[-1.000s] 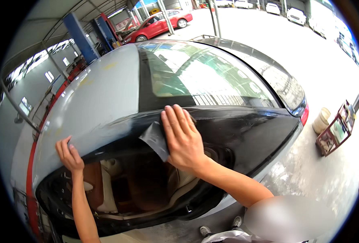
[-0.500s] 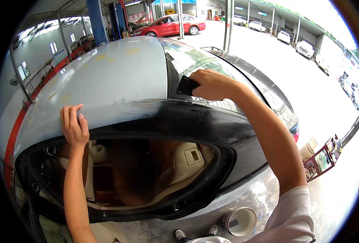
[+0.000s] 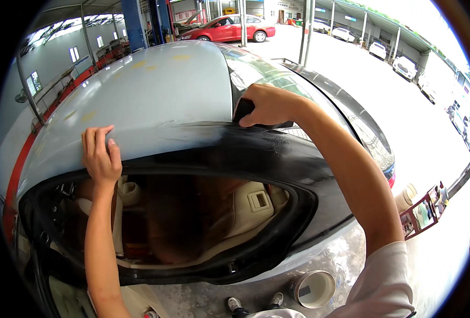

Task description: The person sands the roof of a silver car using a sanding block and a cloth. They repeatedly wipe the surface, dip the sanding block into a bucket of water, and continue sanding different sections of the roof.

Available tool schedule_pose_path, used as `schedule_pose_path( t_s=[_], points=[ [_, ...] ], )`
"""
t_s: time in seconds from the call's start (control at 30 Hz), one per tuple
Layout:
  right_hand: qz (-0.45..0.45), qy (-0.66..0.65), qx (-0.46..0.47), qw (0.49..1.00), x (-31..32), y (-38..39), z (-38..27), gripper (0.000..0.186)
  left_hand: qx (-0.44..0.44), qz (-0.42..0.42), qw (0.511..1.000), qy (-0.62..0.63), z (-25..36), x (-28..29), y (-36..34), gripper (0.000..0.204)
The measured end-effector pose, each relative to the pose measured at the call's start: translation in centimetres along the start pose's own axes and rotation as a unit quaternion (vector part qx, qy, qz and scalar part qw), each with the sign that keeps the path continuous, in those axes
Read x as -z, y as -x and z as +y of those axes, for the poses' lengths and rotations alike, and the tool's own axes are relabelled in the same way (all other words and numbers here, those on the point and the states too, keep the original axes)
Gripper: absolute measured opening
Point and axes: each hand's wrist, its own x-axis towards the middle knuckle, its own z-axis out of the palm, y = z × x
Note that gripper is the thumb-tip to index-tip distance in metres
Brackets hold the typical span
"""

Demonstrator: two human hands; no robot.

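Observation:
My left hand (image 3: pixel 100 156) rests on the edge of the pale grey car roof (image 3: pixel 155 90), its loosely bent fingers apart. Right of it, my right hand (image 3: pixel 261 106) grips a black sheet or pad (image 3: pixel 244 111), partly hidden by my fingers, against the seam where the roof meets the rear window (image 3: pixel 256 69) and the black rear pillar (image 3: pixel 303 159). Scuffs mark the roof edge there, and yellowish patches show farther back on the roof. Below both hands, an open side-door gap (image 3: pixel 176 222) shows the cream and brown interior.
On the floor stand a white bucket (image 3: pixel 314 289), my feet (image 3: pixel 256 305) behind it to the left, and a red-framed cart (image 3: pixel 423 214) with a pale bucket (image 3: pixel 404 196). Lift posts (image 3: pixel 138 26) and a red car (image 3: pixel 224 29) are behind; white cars (image 3: pixel 404 66) line the yard.
My right hand has moved from flat on the black pillar up to the window seam, fingers now curled round the pad. My left hand has shifted slightly higher in view, and the view has tilted.

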Motion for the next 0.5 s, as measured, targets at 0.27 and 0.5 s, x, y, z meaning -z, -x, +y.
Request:
schedule_pose_path(
  t_s=[0.27, 0.5],
  points=[
    [0.031, 0.080, -0.035, 0.996, -1.2, 5.2, 7.6, 0.023, -0.025, -0.036, 0.999, -0.007, -1.9, -1.9, 0.3, 0.033],
    [0.050, 0.037, -0.101, 0.993, -3.3, 15.7, 19.8, 0.021, -0.085, -0.082, 0.991, -0.058, -10.8, -1.4, 3.2, 0.039]
  ],
)
